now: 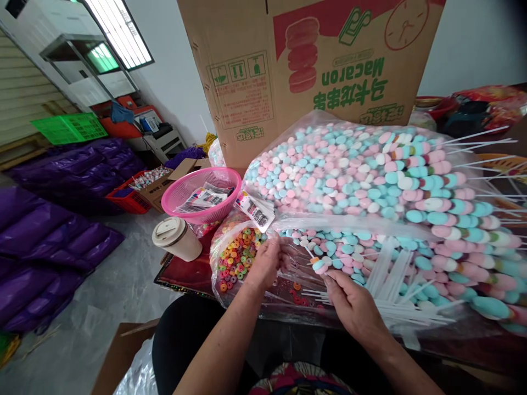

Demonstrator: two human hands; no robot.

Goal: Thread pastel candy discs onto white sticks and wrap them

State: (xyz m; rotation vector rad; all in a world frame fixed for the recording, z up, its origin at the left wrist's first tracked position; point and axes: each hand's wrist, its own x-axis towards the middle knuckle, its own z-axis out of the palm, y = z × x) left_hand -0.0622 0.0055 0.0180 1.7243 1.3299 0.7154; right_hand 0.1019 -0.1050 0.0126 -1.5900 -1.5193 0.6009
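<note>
Between finger and thumb, my right hand (pixel 354 302) holds a candy stick (pixel 319 265) with a few pink, blue and orange sweets on it. The thin white end of the stick points up and left. My left hand (pixel 270 259) is closed, its fingertips curled by the edge of a bag of colourful ring sweets (pixel 239 260); whatever it pinches is hidden. Behind both hands spreads a clear bag of pink, blue and white sweets (pixel 321 170). Loose white sticks (pixel 391 307) lie right of my right hand. A stack of printed labels (pixel 255 209) rests above my left hand.
Finished candy skewers (pixel 448 208) are piled at the right, sticks pointing outward. A large cardboard box (pixel 242 71) stands at the back. To the left are a pink basket (pixel 230 189) with packets and a lidded cream cup (pixel 181 241) by the table edge.
</note>
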